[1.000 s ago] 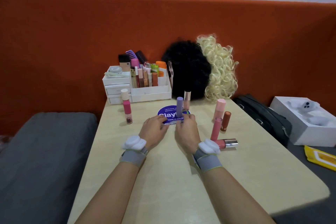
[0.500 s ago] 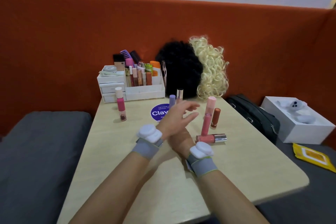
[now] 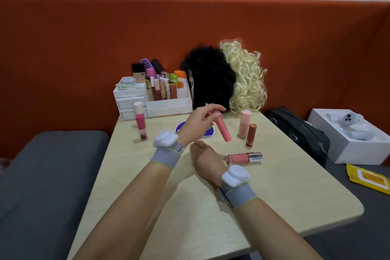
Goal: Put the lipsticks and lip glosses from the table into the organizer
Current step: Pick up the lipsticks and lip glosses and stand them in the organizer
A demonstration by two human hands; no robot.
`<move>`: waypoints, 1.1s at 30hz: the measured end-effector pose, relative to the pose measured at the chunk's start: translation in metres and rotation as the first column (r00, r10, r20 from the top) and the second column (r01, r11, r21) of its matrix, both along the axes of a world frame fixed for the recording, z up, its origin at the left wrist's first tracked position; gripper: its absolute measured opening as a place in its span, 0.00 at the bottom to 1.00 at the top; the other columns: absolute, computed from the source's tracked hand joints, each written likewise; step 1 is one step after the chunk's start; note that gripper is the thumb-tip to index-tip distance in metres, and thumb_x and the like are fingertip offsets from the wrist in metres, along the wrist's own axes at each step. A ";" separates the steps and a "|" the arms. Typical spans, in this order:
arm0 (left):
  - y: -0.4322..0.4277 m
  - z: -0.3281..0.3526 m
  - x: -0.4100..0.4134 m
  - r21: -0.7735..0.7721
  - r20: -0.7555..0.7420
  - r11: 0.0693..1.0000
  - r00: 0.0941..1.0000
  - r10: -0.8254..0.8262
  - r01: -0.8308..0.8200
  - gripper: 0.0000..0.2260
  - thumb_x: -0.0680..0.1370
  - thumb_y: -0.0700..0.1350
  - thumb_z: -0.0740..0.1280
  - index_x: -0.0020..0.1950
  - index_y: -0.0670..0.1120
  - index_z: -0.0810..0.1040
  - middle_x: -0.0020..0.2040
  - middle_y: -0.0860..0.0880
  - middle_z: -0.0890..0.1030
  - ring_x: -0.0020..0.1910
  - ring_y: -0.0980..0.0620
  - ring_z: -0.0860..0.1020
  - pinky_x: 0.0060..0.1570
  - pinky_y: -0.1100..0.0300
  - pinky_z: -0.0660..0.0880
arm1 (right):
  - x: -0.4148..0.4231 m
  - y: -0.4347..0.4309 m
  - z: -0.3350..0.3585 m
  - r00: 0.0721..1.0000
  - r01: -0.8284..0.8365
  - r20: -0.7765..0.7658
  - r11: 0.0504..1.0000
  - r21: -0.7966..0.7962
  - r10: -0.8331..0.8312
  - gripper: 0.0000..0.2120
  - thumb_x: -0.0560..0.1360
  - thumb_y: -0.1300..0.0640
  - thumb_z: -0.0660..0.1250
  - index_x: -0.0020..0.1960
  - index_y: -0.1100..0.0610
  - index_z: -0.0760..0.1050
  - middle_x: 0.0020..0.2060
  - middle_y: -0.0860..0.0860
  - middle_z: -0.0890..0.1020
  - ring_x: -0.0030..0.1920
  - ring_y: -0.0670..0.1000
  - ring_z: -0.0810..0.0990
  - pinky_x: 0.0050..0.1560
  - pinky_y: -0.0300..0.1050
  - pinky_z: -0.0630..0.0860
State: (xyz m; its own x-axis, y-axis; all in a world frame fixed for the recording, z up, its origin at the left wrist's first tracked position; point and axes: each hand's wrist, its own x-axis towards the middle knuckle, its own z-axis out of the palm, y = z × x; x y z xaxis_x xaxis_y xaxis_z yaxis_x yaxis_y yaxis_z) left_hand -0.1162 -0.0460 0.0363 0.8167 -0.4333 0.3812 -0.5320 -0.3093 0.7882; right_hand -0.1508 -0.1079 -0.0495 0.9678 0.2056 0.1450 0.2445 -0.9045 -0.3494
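My left hand point(image 3: 196, 124) is raised over the table's middle and pinches a pink lip gloss tube point(image 3: 223, 131) by its top, so it hangs tilted in the air. My right hand point(image 3: 205, 157) rests on the table below it, fingers curled under, holding nothing. The white organizer point(image 3: 168, 106) stands at the table's back edge, with several tubes upright inside. On the table, a pink bottle with a pale cap point(image 3: 141, 121) stands left. A pale pink tube point(image 3: 244, 121) and a brown lipstick point(image 3: 251, 135) stand right. A silver-capped gloss point(image 3: 244, 158) lies flat.
A black wig point(image 3: 211, 82) and a blond wig point(image 3: 247, 78) sit behind the table beside the organizer. A blue round sticker point(image 3: 207, 133) is partly hidden by my left hand. A black bag point(image 3: 295, 131), a white box point(image 3: 348, 154) and a yellow packet point(image 3: 369, 179) lie right.
My left hand crossed rightward over my right hand, took the pink gloss tube that stood beside the pale pink one and lifted it off the table. My right hand stayed down.
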 end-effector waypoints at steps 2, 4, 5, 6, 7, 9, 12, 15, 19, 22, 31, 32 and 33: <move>0.019 -0.002 0.007 -0.125 -0.045 0.992 0.999 0.031 -0.037 0.12 0.81 0.37 0.56 0.59 0.43 0.76 0.43 0.47 0.77 0.37 0.68 0.76 0.42 0.73 0.75 | -0.001 -0.002 0.002 0.998 -0.009 -0.068 1.000 -0.005 0.009 0.18 0.74 0.64 0.47 0.56 0.70 0.70 0.61 0.66 0.73 0.60 0.66 0.73 0.62 0.52 0.69; 0.036 -0.007 0.011 -0.222 -0.078 0.973 0.996 0.052 -0.068 0.12 0.81 0.37 0.54 0.58 0.45 0.74 0.42 0.48 0.77 0.36 0.67 0.77 0.42 0.71 0.77 | -0.002 -0.006 0.005 0.996 -0.019 -0.092 1.000 -0.007 0.018 0.14 0.75 0.68 0.52 0.57 0.69 0.70 0.64 0.66 0.71 0.61 0.65 0.73 0.62 0.52 0.68; 0.045 -0.010 0.013 -0.267 -0.096 0.958 0.992 0.080 -0.103 0.12 0.82 0.37 0.53 0.57 0.45 0.74 0.41 0.49 0.76 0.38 0.64 0.77 0.41 0.71 0.77 | 0.000 -0.007 0.006 0.994 -0.034 -0.104 0.999 0.005 0.034 0.12 0.75 0.68 0.52 0.55 0.68 0.70 0.62 0.66 0.71 0.59 0.65 0.74 0.60 0.52 0.69; 0.053 -0.015 0.015 -0.304 -0.116 0.941 0.987 0.116 -0.146 0.12 0.82 0.37 0.52 0.57 0.46 0.73 0.41 0.50 0.75 0.39 0.61 0.76 0.39 0.70 0.78 | -0.001 -0.007 0.008 0.992 -0.047 -0.117 0.999 0.001 0.047 0.10 0.76 0.67 0.53 0.53 0.68 0.70 0.60 0.65 0.71 0.57 0.65 0.74 0.59 0.53 0.69; 0.060 -0.019 0.016 -0.339 -0.139 0.921 0.979 0.150 -0.189 0.12 0.82 0.38 0.52 0.56 0.46 0.73 0.41 0.50 0.74 0.40 0.57 0.75 0.38 0.70 0.78 | -0.001 -0.009 0.009 0.991 -0.057 -0.119 0.998 0.006 0.058 0.10 0.77 0.66 0.53 0.53 0.67 0.71 0.60 0.64 0.72 0.57 0.65 0.74 0.58 0.52 0.69; 0.070 -0.033 0.018 -0.392 -0.185 0.874 0.955 0.231 -0.287 0.11 0.82 0.40 0.51 0.55 0.46 0.73 0.40 0.49 0.73 0.40 0.53 0.74 0.37 0.70 0.78 | -0.001 -0.013 0.011 0.987 -0.075 -0.140 0.997 0.020 0.078 0.12 0.79 0.63 0.53 0.57 0.67 0.71 0.63 0.62 0.71 0.61 0.63 0.73 0.61 0.50 0.68; 0.075 -0.060 0.014 -0.417 -0.233 0.801 0.902 0.363 -0.430 0.09 0.82 0.40 0.54 0.53 0.45 0.74 0.38 0.50 0.73 0.39 0.52 0.75 0.33 0.71 0.77 | -0.006 -0.016 0.020 0.987 -0.077 -0.137 0.996 0.050 0.083 0.14 0.80 0.60 0.54 0.57 0.66 0.74 0.61 0.61 0.75 0.62 0.61 0.73 0.60 0.46 0.66; 0.075 -0.071 0.012 -0.419 -0.287 0.770 0.875 0.390 -0.481 0.04 0.79 0.37 0.61 0.51 0.42 0.74 0.40 0.50 0.73 0.39 0.52 0.75 0.31 0.72 0.77 | -0.012 -0.023 0.032 0.999 -0.007 -0.038 0.993 0.121 0.012 0.13 0.77 0.61 0.58 0.57 0.61 0.78 0.57 0.58 0.81 0.59 0.58 0.77 0.59 0.45 0.70; 0.075 -0.069 0.009 -0.324 -0.311 0.819 0.871 0.381 -0.474 0.06 0.72 0.36 0.70 0.45 0.41 0.73 0.37 0.49 0.73 0.40 0.48 0.74 0.35 0.68 0.74 | -0.014 -0.039 0.055 0.981 0.138 0.128 0.989 0.049 -0.143 0.20 0.73 0.68 0.57 0.62 0.57 0.75 0.59 0.56 0.78 0.61 0.57 0.73 0.58 0.49 0.70; 0.077 -0.070 0.006 -0.121 -0.237 0.866 0.861 0.450 -0.485 0.11 0.68 0.41 0.75 0.40 0.44 0.74 0.38 0.48 0.76 0.35 0.53 0.72 0.30 0.72 0.69 | -0.016 -0.052 0.057 0.971 0.237 0.086 0.944 -0.230 -0.223 0.20 0.75 0.67 0.57 0.66 0.57 0.69 0.61 0.57 0.74 0.63 0.59 0.70 0.60 0.51 0.69; 0.080 -0.075 0.004 0.276 0.075 0.904 0.945 0.319 -0.327 0.10 0.78 0.42 0.64 0.57 0.42 0.78 0.51 0.46 0.80 0.49 0.49 0.77 0.46 0.70 0.71 | -0.018 -0.049 0.041 0.975 0.217 0.065 0.973 -0.078 -0.213 0.18 0.77 0.56 0.59 0.67 0.52 0.68 0.57 0.55 0.78 0.61 0.59 0.73 0.57 0.51 0.68; 0.079 -0.075 0.003 0.210 0.030 0.919 0.941 0.336 -0.334 0.10 0.79 0.43 0.62 0.57 0.42 0.78 0.48 0.47 0.79 0.45 0.52 0.77 0.41 0.77 0.70 | -0.018 -0.048 0.042 0.974 0.206 0.081 0.976 0.076 -0.212 0.18 0.77 0.58 0.61 0.67 0.54 0.69 0.56 0.56 0.78 0.60 0.59 0.74 0.56 0.51 0.69; 0.080 -0.076 0.003 0.133 -0.023 0.924 0.931 0.363 -0.357 0.10 0.80 0.44 0.60 0.57 0.42 0.77 0.46 0.48 0.78 0.42 0.55 0.76 0.37 0.79 0.69 | -0.015 -0.048 0.041 0.971 0.196 0.092 0.951 0.240 -0.223 0.18 0.76 0.60 0.63 0.66 0.55 0.70 0.55 0.57 0.78 0.58 0.59 0.76 0.55 0.51 0.70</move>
